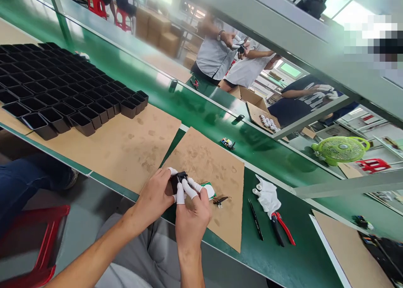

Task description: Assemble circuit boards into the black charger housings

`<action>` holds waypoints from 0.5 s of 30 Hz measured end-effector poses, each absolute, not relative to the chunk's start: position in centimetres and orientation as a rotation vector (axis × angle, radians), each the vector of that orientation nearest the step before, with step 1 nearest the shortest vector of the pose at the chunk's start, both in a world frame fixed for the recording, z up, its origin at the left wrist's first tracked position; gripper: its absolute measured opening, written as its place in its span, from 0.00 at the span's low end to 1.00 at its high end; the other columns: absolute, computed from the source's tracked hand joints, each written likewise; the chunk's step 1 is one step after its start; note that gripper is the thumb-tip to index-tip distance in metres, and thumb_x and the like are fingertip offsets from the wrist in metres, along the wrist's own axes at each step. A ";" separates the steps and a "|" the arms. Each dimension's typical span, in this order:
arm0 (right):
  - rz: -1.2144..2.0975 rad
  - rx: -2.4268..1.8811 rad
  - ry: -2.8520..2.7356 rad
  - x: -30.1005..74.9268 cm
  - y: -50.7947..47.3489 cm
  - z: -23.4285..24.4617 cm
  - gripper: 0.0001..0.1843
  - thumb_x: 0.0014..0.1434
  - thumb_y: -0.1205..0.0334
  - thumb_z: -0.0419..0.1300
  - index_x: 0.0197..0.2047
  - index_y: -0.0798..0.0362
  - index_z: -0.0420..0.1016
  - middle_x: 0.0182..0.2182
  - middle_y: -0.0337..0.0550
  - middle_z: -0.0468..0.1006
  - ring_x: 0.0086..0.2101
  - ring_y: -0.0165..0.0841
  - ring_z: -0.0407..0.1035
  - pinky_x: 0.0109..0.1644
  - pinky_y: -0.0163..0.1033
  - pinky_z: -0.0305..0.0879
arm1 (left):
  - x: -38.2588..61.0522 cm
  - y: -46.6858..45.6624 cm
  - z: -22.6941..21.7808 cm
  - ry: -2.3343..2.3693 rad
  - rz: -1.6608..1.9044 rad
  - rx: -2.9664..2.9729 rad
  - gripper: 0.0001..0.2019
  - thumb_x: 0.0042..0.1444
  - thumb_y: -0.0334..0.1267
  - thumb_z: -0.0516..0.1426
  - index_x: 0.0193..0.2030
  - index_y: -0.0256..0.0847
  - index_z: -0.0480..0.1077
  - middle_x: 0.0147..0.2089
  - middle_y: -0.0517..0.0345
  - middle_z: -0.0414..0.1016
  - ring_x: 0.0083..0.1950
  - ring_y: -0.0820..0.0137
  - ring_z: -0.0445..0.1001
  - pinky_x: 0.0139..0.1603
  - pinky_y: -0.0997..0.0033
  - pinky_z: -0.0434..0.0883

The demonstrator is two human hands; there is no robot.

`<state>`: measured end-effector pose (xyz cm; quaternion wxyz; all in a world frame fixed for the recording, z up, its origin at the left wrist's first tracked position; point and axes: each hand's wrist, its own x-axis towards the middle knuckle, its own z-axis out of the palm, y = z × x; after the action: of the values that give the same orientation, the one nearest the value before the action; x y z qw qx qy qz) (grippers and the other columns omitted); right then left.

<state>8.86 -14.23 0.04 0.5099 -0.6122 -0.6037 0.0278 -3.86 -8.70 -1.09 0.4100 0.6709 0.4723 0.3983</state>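
Observation:
My left hand [156, 190] grips a small black plastic housing [180, 177] above the front edge of the bench, its fingertips in white finger cots. From the right, my right hand [192, 214] also pinches the housing, with white cots on its fingers. Partly hidden behind those fingers is a green circuit board [209, 189] bearing a white part. Beside the board lies a small black piece with wires [220, 201]. Both rest on a stained cardboard sheet [226, 229].
Rows of black open boxes [83, 122] stand at left. To the right lie a black pen-like tool [255, 220], a white cloth [267, 195] and red-and-black-handled pliers [281, 229]. A circuit assembly [228, 143] sits on the green conveyor belt [201, 126]. Co-workers stand across it.

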 end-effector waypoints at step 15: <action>-0.135 -1.504 -1.714 9.7 -13.9 1.2 0.12 0.80 0.64 0.63 0.44 0.50 0.86 0.48 0.50 0.82 0.44 0.37 0.84 0.43 0.40 0.82 | -4.0 -8.6 -1.6 1.172 0.970 1.761 0.16 0.55 0.21 0.61 0.45 0.45 0.71 0.47 0.55 0.80 0.48 0.58 0.79 0.44 0.63 0.73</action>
<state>9.70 -13.94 1.24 0.4155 -0.5988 -0.6825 -0.0538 -3.99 -8.61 -1.59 0.3958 0.6949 0.4625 0.3829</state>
